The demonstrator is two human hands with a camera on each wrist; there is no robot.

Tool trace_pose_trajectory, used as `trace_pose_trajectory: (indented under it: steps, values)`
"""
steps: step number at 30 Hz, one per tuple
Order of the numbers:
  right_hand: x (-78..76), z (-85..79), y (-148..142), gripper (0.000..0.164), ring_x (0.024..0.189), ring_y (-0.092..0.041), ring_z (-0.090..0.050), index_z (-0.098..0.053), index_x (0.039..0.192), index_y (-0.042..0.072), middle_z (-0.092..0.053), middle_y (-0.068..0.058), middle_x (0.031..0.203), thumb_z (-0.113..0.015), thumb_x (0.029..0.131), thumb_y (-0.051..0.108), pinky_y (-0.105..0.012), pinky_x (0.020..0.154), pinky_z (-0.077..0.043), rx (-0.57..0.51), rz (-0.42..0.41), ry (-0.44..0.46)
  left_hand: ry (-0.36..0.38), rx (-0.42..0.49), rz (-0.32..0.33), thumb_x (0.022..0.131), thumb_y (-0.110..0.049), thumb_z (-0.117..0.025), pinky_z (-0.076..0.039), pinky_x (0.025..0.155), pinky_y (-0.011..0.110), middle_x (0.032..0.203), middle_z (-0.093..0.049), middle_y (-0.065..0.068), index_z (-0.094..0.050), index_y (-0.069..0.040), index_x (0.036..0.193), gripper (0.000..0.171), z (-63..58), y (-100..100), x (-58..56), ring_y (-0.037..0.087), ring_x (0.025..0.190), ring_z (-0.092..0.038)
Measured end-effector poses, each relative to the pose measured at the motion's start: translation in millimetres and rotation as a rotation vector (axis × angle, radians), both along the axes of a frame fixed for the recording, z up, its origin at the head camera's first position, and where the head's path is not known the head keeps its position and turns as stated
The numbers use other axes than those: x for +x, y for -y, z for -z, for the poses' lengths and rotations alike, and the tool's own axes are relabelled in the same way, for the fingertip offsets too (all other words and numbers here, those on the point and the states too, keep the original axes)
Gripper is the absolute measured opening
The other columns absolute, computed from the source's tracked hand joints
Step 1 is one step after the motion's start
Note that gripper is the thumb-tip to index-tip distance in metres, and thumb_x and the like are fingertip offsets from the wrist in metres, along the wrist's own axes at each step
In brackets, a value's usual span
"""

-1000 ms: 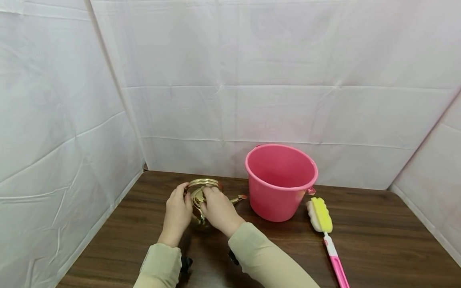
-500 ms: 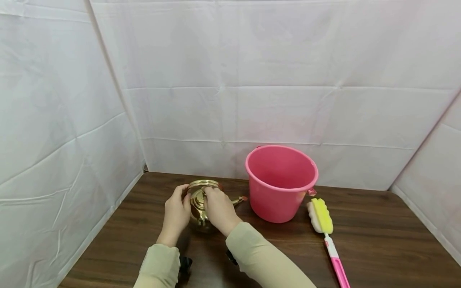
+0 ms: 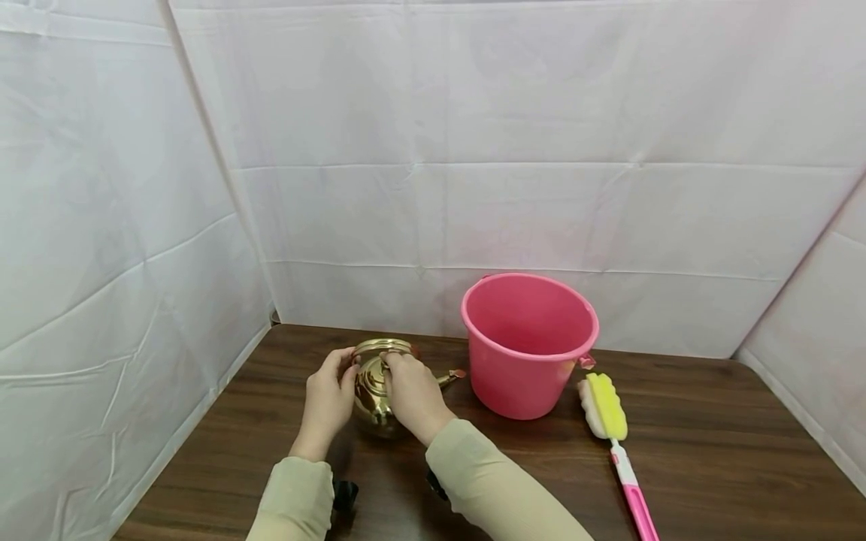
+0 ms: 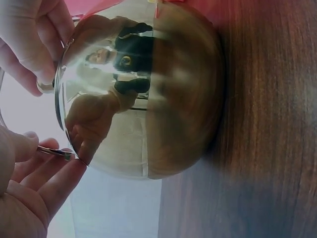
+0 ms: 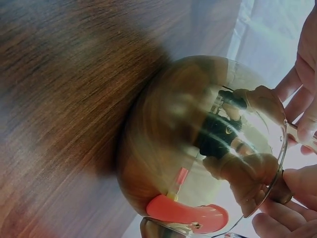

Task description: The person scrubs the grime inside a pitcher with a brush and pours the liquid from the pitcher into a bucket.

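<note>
A shiny gold teapot [image 3: 379,417] stands on the brown wooden table, its spout [image 3: 451,376] pointing right. My left hand [image 3: 326,402] is at the pot's left side. In the left wrist view, the thumb and fingers of that hand [image 4: 25,198] pinch the lower end of the handle [image 4: 53,152]. My right hand [image 3: 414,394] reaches over the lid from the right. Its fingers [image 5: 297,183] pinch the dark lid knob [image 5: 280,189] in the right wrist view. The lid sits on the pot, partly hidden by that hand.
Right of the teapot, a pink bucket [image 3: 510,383] stands near the back edge of the table [image 3: 731,443]. A brush [image 3: 629,477] with a yellow and white sponge head and a pink handle lies farther right. White sheets [image 3: 528,135] hang behind and at both sides.
The left hand has shifted slightly left and down at the handle. The right hand's fingers have shifted slightly at the knob, and more of the lid shows. The bucket and brush stay put.
</note>
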State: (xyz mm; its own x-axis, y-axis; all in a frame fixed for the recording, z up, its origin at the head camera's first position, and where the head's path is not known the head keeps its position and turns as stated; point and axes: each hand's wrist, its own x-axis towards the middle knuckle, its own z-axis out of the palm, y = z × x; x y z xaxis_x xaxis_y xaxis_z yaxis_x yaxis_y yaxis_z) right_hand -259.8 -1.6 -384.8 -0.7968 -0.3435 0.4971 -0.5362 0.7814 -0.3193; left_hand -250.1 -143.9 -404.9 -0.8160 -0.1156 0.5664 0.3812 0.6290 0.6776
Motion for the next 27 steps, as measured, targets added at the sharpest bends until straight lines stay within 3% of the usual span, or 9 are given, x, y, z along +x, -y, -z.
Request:
trace_pose_trajectory:
  steps: [7,14,21,27]
  values:
    - [0.7,1.7,0.1,0.022,0.082,-0.022,-0.067,-0.066,0.110,0.005,-0.069,-0.010,0.097,-0.064,0.089,0.009,-0.033,0.066,-0.057,-0.002,0.004,-0.046,0.015,0.021,0.004,0.092,0.001,-0.057,-0.055,0.081,0.044,0.104,-0.069,0.021,-0.059,0.002,0.113,0.021,-0.2,0.9,-0.3,0.033,0.100,-0.066]
    - [0.7,3.1,0.9,0.023,0.084,-0.022,-0.068,-0.066,0.112,0.006,-0.069,-0.010,0.100,-0.064,0.089,0.009,-0.032,0.068,-0.057,-0.006,0.003,-0.054,-0.034,-0.008,-0.006,0.091,0.004,-0.056,-0.055,0.077,0.045,0.100,-0.069,0.021,-0.059,0.004,0.111,0.021,2.7,1.8,-1.3,0.034,0.094,-0.067]
    - [0.6,4.5,1.4,0.023,0.087,-0.022,-0.068,-0.067,0.112,0.005,-0.070,-0.010,0.103,-0.065,0.089,0.010,-0.032,0.069,-0.057,-0.022,-0.007,-0.094,0.017,0.007,-0.014,0.093,-0.001,-0.056,-0.055,0.079,0.043,0.103,-0.069,0.018,-0.059,0.002,0.114,0.021,1.3,3.1,0.2,0.032,0.098,-0.067]
    - [-0.2,6.2,1.2,0.022,0.083,-0.021,-0.069,-0.067,0.110,0.006,-0.070,-0.010,0.098,-0.066,0.088,0.010,-0.031,0.067,-0.057,-0.028,-0.006,-0.142,0.018,0.005,-0.012,0.093,-0.002,-0.056,-0.055,0.079,0.043,0.103,-0.069,0.019,-0.059,0.002,0.115,0.022,1.5,3.9,-0.4,0.032,0.098,-0.067]
